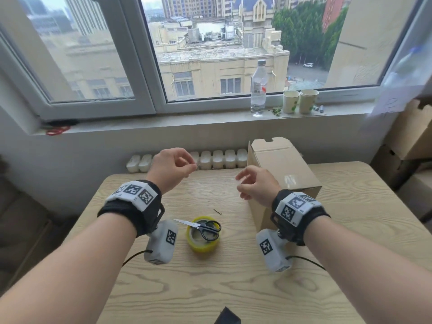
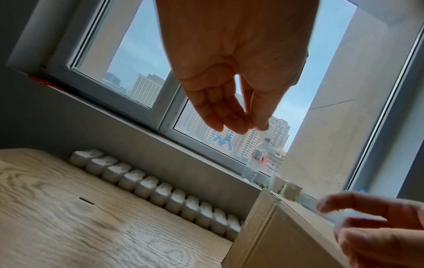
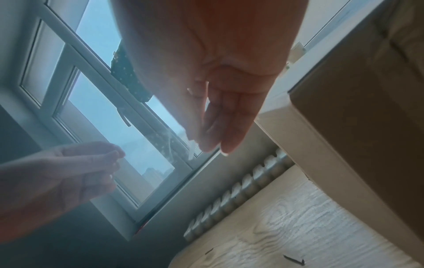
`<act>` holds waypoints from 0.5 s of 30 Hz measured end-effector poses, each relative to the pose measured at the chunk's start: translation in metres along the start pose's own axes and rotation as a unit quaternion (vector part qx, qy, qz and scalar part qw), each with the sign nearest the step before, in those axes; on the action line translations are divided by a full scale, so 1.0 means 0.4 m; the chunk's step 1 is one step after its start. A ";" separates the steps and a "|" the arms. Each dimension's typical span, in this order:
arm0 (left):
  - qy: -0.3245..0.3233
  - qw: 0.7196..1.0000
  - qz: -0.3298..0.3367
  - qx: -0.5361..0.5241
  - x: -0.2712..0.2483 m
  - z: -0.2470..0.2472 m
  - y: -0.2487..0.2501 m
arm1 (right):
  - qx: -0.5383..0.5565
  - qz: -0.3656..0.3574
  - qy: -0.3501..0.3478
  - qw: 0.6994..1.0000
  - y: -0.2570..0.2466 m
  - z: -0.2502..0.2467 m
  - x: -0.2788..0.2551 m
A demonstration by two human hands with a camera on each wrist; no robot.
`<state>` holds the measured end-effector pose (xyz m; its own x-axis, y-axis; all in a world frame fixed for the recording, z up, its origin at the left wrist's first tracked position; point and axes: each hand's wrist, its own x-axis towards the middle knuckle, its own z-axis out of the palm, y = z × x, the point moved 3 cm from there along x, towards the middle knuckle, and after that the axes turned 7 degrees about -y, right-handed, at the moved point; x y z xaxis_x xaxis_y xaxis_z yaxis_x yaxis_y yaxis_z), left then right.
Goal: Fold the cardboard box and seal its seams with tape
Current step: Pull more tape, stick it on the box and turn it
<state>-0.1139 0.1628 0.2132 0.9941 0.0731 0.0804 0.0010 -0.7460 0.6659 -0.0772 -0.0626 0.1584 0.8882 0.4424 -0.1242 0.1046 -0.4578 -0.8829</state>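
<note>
We judge that the task is in its later part: the cardboard box [image 1: 282, 176] is already folded into shape and lies on its side at the right part of the wooden table [image 1: 233, 288], just behind our right wrist. One short piece of clear tape seems already stuck on its upper face; which seams are still unsealed we cannot tell from these views. At the far end a flap with a small notch stands up (it looks not yet pressed down).

Our left hand [image 1: 171, 168] is raised above the table, thumb and forefinger pinched together on one end of a clear tape strip [image 3: 171, 143]. Our right hand [image 1: 254, 183] is raised near it, fingers half curled, and seems to pinch the other end; the strip is almost invisible, so this is only probable.

The yellow tape roll [image 1: 203, 235] lies flat between our wrists, with the black-handled scissors [image 1: 202, 226] resting across it. We judge that what is left is to lay this strip on a seam and press it.
</note>
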 end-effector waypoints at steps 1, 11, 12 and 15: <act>0.007 1.000 -0.001 -0.004 -0.005 0.001 0.003 | 0.010 -0.003 0.005 1.000 -0.004 -0.010 -0.003; 0.036 0.999 0.023 -0.019 -0.013 0.021 0.094 | -0.220 -0.074 0.107 0.967 0.010 -0.172 -0.053; 0.037 0.999 0.030 -0.021 -0.009 0.023 0.108 | -0.279 -0.052 0.090 0.955 0.026 -0.187 -0.057; 0.039 0.998 0.047 -0.026 0.001 0.028 0.145 | -0.422 0.075 0.005 0.904 0.117 -0.213 -0.067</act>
<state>-0.1123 0.1122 0.2435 0.9782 0.0567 0.2000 -0.0997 -0.7162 0.6908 -0.0579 -0.1617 0.1591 0.9244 0.3209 -0.2062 0.2821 -0.9390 -0.1966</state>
